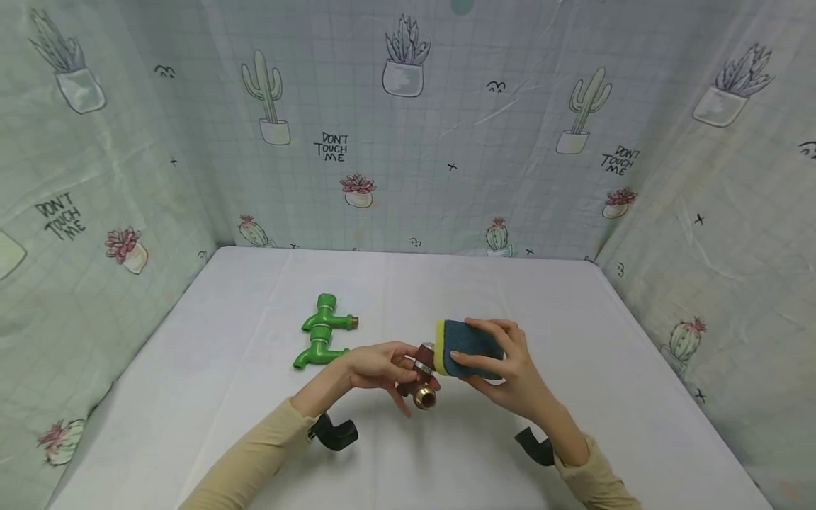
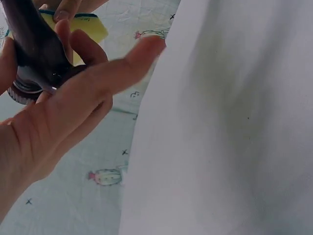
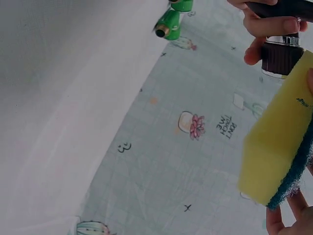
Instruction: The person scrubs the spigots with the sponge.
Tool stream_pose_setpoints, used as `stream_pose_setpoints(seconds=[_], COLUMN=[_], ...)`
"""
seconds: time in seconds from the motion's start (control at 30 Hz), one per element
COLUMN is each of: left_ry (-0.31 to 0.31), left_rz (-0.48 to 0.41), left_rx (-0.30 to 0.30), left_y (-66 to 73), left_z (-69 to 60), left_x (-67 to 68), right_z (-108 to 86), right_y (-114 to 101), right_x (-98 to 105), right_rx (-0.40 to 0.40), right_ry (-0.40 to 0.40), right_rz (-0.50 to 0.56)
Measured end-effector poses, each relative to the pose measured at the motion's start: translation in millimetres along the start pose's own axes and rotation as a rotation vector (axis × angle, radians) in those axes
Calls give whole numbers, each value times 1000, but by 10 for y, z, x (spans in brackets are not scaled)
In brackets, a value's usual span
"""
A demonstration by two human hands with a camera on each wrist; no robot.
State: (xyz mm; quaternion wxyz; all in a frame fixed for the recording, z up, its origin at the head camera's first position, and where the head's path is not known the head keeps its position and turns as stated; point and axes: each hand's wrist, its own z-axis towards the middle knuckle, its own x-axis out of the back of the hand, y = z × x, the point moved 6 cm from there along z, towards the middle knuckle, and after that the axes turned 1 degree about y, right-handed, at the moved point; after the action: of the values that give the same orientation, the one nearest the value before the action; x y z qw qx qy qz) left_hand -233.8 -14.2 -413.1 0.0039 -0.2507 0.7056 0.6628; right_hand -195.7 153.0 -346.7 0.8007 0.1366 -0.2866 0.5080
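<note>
My left hand [image 1: 376, 367] grips a dark brown tap [image 1: 424, 356], whose round brass end [image 1: 425, 398] faces the head camera. In my right hand [image 1: 518, 372] is a sponge [image 1: 473, 347], yellow on one side and dark teal on the other. The sponge's yellow face is against or very close to the tap's ribbed knob [image 3: 281, 58]; actual contact is hard to tell. In the left wrist view, fingers curl around the dark tap body [image 2: 36, 44], with the sponge [image 2: 95, 33] behind it. Part of the tap is hidden by the left fingers.
Two green taps [image 1: 321, 333] lie on the white table [image 1: 255, 312], left of the hands and farther back, one beyond the other. Cloth with printed cacti [image 1: 408, 163] hangs around the table's back and sides. Black wrist-worn devices [image 1: 338, 433] sit under both forearms.
</note>
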Motion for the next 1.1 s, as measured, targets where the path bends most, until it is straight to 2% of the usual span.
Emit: stream_pose_setpoints(seconds=[0.07, 0.13, 0.2, 0.3, 0.37, 0.43, 0.53, 0.63, 0.77, 0.93, 1.1], left_ry=[-27, -18, 29, 135, 206, 249, 292, 281, 290, 354, 418], left_rz=[25, 42, 48, 63, 75, 87, 81, 93, 131, 196, 253], left_rx=[-17, -19, -14, 5, 13, 19, 37, 59, 63, 79, 89], left_y=[21, 34, 43, 46, 58, 74, 81, 62, 52, 40, 39], left_z=[-19, -35, -53, -67, -71, -66, -55, -33, -24, -44, -35], left_x=[6, 27, 56, 95, 99, 80, 44, 12, 14, 26, 7], right_z=[-13, -29, -48, -67, -76, -82, -88, -68, -3, 47, 104], right_y=[11, 30, 52, 81, 93, 103, 106, 85, 54, 40, 5], right_x=[3, 2, 2, 1, 0, 1, -1, -18, -59, -108, -157], right_rx=[0, -1, -4, -9, -10, -12, -13, 1, 7, -33, -39], right_ry=[-3, -7, -10, -10, -4, 11, 38, 45, -3, -105, -148], right_rz=[1, -6, -18, -30, -37, -36, -22, -6, -18, -57, -133])
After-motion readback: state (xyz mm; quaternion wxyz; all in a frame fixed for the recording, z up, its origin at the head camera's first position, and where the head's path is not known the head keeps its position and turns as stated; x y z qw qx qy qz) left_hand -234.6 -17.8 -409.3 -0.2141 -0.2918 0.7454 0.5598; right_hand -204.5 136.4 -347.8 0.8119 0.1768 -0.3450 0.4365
